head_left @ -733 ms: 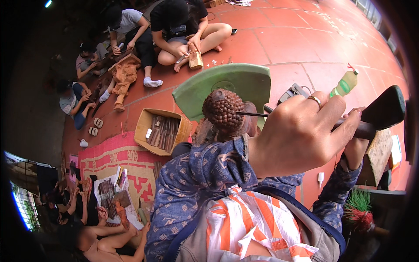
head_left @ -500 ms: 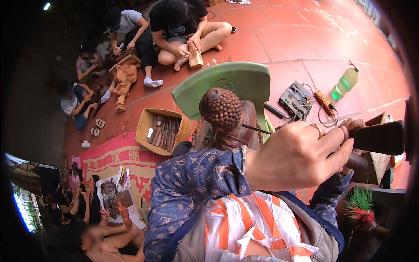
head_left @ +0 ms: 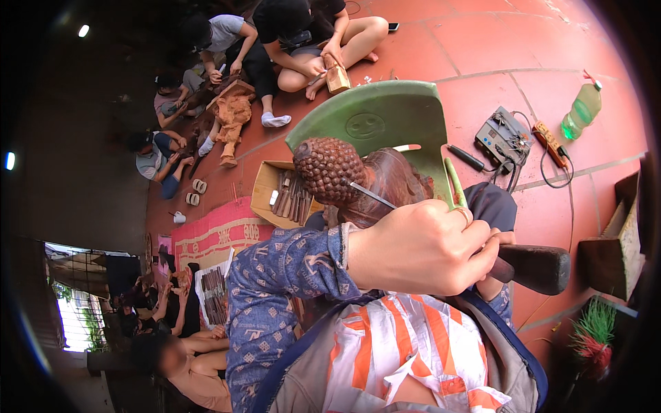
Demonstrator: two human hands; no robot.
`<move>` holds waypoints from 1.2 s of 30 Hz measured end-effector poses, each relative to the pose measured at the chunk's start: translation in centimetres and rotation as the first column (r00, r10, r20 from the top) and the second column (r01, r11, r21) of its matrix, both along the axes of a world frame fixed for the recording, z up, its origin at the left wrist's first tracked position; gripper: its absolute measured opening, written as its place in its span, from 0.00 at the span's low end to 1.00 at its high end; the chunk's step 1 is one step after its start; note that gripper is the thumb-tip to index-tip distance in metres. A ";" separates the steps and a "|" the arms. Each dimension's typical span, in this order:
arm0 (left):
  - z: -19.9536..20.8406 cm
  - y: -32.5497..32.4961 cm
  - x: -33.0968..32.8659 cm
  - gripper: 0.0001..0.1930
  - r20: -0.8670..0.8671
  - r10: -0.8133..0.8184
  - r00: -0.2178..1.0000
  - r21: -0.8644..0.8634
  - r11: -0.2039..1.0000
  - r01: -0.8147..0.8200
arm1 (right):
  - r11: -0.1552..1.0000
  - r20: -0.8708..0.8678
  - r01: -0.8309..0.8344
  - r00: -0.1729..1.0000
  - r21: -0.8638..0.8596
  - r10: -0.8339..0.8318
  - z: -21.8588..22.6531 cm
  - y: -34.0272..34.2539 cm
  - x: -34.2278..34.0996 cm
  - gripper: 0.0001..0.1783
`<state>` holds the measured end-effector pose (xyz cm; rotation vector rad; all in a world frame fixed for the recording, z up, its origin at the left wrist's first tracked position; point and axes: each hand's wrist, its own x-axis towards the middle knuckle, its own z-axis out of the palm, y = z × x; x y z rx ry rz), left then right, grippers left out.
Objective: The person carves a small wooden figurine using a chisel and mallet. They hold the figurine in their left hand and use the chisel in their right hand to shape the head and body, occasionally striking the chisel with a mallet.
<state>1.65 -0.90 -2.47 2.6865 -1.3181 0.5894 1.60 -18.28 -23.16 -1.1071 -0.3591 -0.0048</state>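
Observation:
A dark brown wooden carving, its rounded top covered in small knobs, lies tilted before a green plastic chair. My left hand is closed around a carving chisel, whose thin metal blade reaches the edge of the knobs. Mostly hidden behind it, my right hand appears closed on a dark wooden mallet. The mallet's thick end sticks out to the right, beside a round dark handle end.
A cardboard box of chisels stands at the left. On the tiled floor are a grey control unit, a power strip, a green bottle and a wooden trough. Several people sit carving at the far left, one person nearest the chair.
My hands have drawn left and a little down with the chisel and mallet. The carving has tilted left, and more of the blade shows. The whole view has shifted right.

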 end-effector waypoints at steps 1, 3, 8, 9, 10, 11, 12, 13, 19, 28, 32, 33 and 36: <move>-0.1 0.1 0.0 0.16 -0.007 0.008 1.000 0.014 1.000 -0.008 | 0.999 0.007 0.001 1.000 -0.032 -0.001 0.1 0.1 -0.5 0.14; -0.3 0.3 0.0 0.17 -0.023 0.024 0.999 0.043 0.999 -0.023 | 0.996 0.020 0.002 1.000 -0.094 0.000 1.4 0.9 -1.4 0.17; 0.2 0.5 -0.1 0.19 -0.078 0.051 0.996 0.060 0.997 -0.046 | 0.976 -0.206 -0.131 0.964 0.175 0.166 0.6 1.7 -2.5 0.19; 0.4 0.5 -0.2 0.19 -0.087 0.059 0.994 0.050 0.997 -0.055 | 0.978 -0.167 -0.162 0.969 0.129 0.182 -1.4 1.2 -2.2 0.20; 0.5 0.4 -0.1 0.20 -0.091 0.058 0.994 0.044 0.998 -0.054 | 0.979 -0.159 -0.172 0.969 0.111 0.188 -1.9 1.1 -2.1 0.20; 0.6 0.4 0.1 0.20 -0.094 0.057 0.994 0.039 0.998 -0.054 | 0.979 -0.150 -0.181 0.969 0.094 0.194 -2.3 0.9 -2.1 0.20; 0.6 0.4 0.2 0.20 -0.096 0.058 0.994 0.031 0.998 -0.055 | 0.978 -0.168 -0.180 0.966 0.103 0.196 -1.6 0.9 -1.9 0.19; 0.6 0.3 0.2 0.20 -0.097 0.061 0.993 0.019 0.998 -0.060 | 0.980 -0.169 -0.181 0.967 0.077 0.192 -1.3 0.8 -1.8 0.19; 0.6 0.4 0.4 0.20 -0.082 0.095 0.992 -0.003 0.995 -0.096 | 0.981 -0.074 -0.085 0.995 -0.176 0.073 -0.6 0.6 -1.7 0.21; 0.7 0.5 0.4 0.20 -0.050 0.094 0.994 -0.020 0.995 -0.095 | 0.971 -0.006 0.188 0.982 -0.145 -0.191 0.5 2.6 -2.4 0.10; 0.6 0.6 0.6 0.19 -0.032 0.103 0.994 -0.028 0.994 -0.104 | 0.945 -0.066 0.231 0.965 -0.233 -0.252 1.1 3.2 -2.6 0.17; 0.5 0.5 0.6 0.19 -0.028 0.108 0.994 -0.033 0.993 -0.109 | 0.962 -0.094 0.219 0.967 -0.166 -0.236 1.1 3.3 -2.7 0.18; 0.3 0.6 0.7 0.19 -0.037 0.146 0.989 0.001 0.989 -0.146 | 0.966 -0.108 0.143 0.980 -0.213 -0.169 0.5 3.2 -2.8 0.28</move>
